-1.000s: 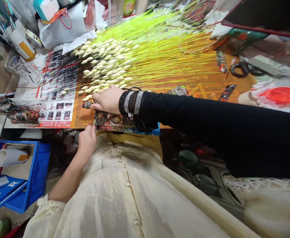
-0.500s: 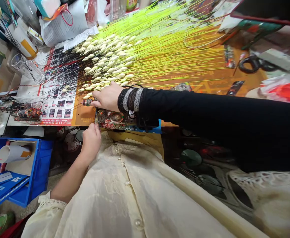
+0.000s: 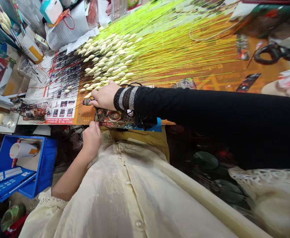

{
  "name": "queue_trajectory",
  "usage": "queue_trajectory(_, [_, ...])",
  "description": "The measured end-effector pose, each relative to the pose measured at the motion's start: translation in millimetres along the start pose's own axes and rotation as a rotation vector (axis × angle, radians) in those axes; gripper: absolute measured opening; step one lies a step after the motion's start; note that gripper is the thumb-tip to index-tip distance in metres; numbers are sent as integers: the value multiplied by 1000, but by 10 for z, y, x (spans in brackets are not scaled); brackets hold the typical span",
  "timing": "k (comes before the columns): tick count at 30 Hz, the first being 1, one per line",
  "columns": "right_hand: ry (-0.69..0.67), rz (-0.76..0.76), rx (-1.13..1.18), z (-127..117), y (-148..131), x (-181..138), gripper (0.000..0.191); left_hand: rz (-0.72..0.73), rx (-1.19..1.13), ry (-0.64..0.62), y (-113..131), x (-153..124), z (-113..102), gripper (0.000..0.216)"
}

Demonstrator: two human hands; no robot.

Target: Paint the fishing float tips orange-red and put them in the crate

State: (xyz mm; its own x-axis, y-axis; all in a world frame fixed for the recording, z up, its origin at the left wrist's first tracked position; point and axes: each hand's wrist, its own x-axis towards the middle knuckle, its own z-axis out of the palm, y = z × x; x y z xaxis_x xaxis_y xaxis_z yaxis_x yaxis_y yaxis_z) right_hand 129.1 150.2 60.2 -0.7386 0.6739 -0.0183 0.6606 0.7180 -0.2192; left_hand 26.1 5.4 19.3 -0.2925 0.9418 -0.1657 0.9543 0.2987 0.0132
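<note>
Right hand (image 3: 105, 96), black sleeve with grey-banded cuff, sits just inside the front edge of the surface (image 3: 224, 77), left of centre. Its fingers (image 3: 95, 103) are pressed together and curled down, tips pinching a small patterned cylinder (image 3: 87, 101), dark and orange; material too small to tell.

Left hand (image 3: 92, 140), bare forearm, comes up from below that edge. Its fingers (image 3: 93, 127) are curled, tips at the corner of a mottled red-green block (image 3: 113, 117) lying on the front edge. Knuckles hide the contact: cannot tell whether they pinch anything there. Cylinder sits just above that corner, hands close together.

Yellow-green stems (image 3: 174, 46) fan out behind the hands toward the far edge, with white buds (image 3: 107, 56) at their near ends, lowest buds just beside the right hand. Thin black cord (image 3: 135, 84) loops by the right cuff. Printed leaflet (image 3: 64, 86) lies left of the hands, black scissors (image 3: 271, 53) near the far right.

Working read: fingertip pinch with the hands close looks right for a piece this small. Heel of the right hand sits clear of the buds; keep it so, and keep cuff and cord off the stems.
</note>
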Motion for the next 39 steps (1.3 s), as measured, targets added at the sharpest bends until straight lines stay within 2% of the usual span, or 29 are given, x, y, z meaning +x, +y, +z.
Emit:
queue_trajectory(4, [4, 10, 3, 27, 21, 20, 53, 46, 20, 49, -100, -19, 42, 28])
queue_trajectory(7, [6, 4, -7, 37, 31, 21, 54, 73, -135, 121, -203, -43, 118, 27])
queue_trajectory(10, [-2, 4, -22, 27, 31, 11, 53, 175, -318, 218, -265, -45, 201, 25])
queue_trajectory(13, [-21, 8, -28, 2, 20, 0, 53, 299, -384, 297, -268, -4, 259, 23])
queue_trajectory(22, [-51, 33, -58, -49, -10, -23, 52, 437, -344, 238, -219, 140, 301, 30])
queue_trajectory(24, [-48, 25, -63, -31, -4, -22, 51, 453, -400, 273, -287, 104, 287, 30])
queue_trajectory(26, [-58, 18, -63, -11, 3, -22, 50, 470, -461, 298, -463, 61, 246, 29])
queue_trajectory(28, [-73, 13, -65, 2, 8, -23, 48, 439, -450, 342, -778, 35, 165, 28])
queue_trajectory(29, [-81, 10, -68, 3, 9, -25, 47, 380, -405, 391, -983, 32, 109, 29])
queue_trajectory(31, [-95, 6, -74, -5, 9, -32, 47, 142, -243, 539, -1439, 41, -21, 29])
queue_trajectory(34, [-112, 2, -68, -34, 2, -47, 47, -228, 6, 598, -1993, 62, -175, 36])
queue_trajectory(36, [-115, 1, -63, -49, -1, -53, 48, -301, 79, 567, -2107, 53, -181, 38])
queue_trajectory(37, [-116, 0, -64, -53, -1, -53, 48, -277, 80, 547, -2071, 36, -151, 37])
queue_trajectory(39, [-116, 4, -71, -53, 2, -51, 49, -136, 31, 509, -1842, -17, -49, 37])
